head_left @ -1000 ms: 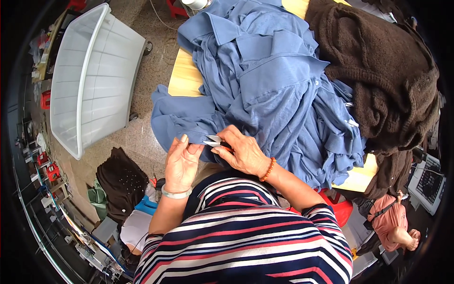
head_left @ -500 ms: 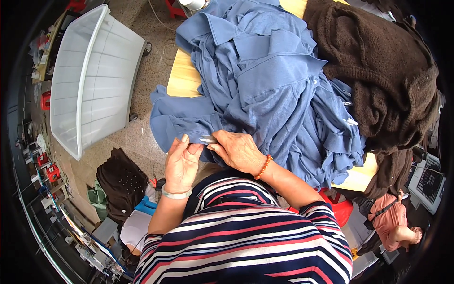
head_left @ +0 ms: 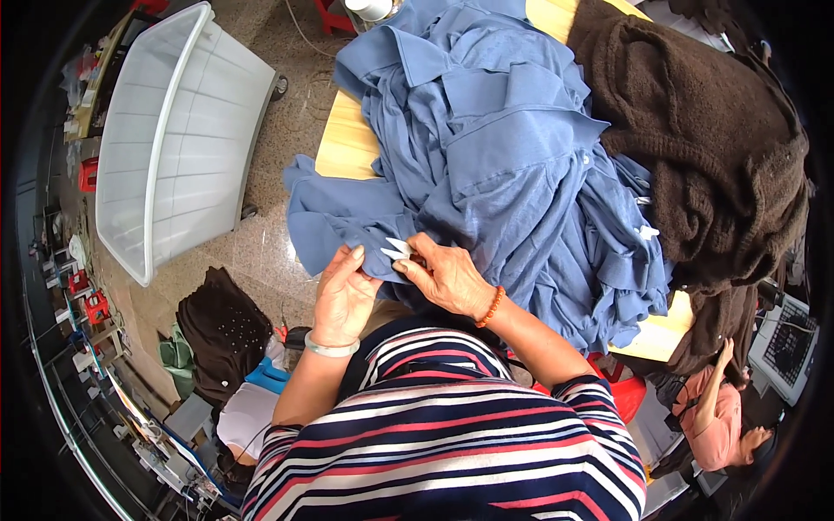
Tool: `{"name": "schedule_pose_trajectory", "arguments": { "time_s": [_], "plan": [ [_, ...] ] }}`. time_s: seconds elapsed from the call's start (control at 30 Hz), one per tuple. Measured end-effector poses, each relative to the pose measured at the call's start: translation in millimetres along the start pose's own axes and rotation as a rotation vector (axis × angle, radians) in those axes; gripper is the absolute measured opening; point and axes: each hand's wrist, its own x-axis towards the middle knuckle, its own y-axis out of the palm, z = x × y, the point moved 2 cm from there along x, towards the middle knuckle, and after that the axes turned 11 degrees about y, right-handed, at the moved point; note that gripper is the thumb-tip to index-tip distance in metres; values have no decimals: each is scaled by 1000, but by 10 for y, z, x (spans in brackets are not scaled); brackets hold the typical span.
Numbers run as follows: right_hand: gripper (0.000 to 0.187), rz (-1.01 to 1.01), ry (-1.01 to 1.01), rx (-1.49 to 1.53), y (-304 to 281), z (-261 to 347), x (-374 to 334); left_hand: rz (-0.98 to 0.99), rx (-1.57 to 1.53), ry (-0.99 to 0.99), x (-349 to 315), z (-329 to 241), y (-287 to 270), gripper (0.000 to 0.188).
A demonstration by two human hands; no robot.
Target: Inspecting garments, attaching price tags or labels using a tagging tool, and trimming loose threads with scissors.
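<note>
A heap of blue collared shirts (head_left: 512, 156) lies over the table in front of me. Between thumb and fingers, my left hand (head_left: 341, 300) pinches an edge of blue cloth that hangs off the table's near left side. My right hand (head_left: 447, 276) is closed around small thread snips (head_left: 398, 249), whose two pale blades stand apart and point left over the cloth. The snips are a short way right of my left fingertips. Most of their grip is hidden in my right hand.
Dark brown knitwear (head_left: 686, 139) is piled on the table's right. Bare wood (head_left: 346, 139) shows at the left edge. A large white wheeled bin (head_left: 204, 139) stands on the floor at left, near dark dotted cloth (head_left: 224, 334). One person (head_left: 712, 412) is at the lower right.
The snips' blades have spread apart and turned up a little. Both hands appear slightly further right, as does the whole scene. At lower right the other person has raised an arm.
</note>
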Motion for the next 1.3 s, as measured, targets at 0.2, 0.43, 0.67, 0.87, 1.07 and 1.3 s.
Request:
{"name": "schedule_pose_trajectory", "arguments": {
  "time_s": [0.2, 0.43, 0.67, 0.87, 1.07, 1.3],
  "plan": [
    [32, 77, -5, -53, 31, 9, -8, -23, 22, 3, 15, -31, 6, 20],
    [29, 31, -30, 4, -58, 137, 60, -43, 97, 111, -16, -77, 24, 14],
    [30, 16, -133, -106, -70, 372, 132, 30, 205, 210, -79, -74, 65, 15],
    [27, -29, -166, -140, -38, 375, 141, 70, 313, 246, -82, -84, 63, 15],
    [26, -7, -76, -85, -39, 289, 150, 53, 140, 159, -38, -64, 70, 21],
    [31, 29, 12, -6, 42, 136, 146, -155, 17, 37, 82, -16, 58, 34]
  ]
}}
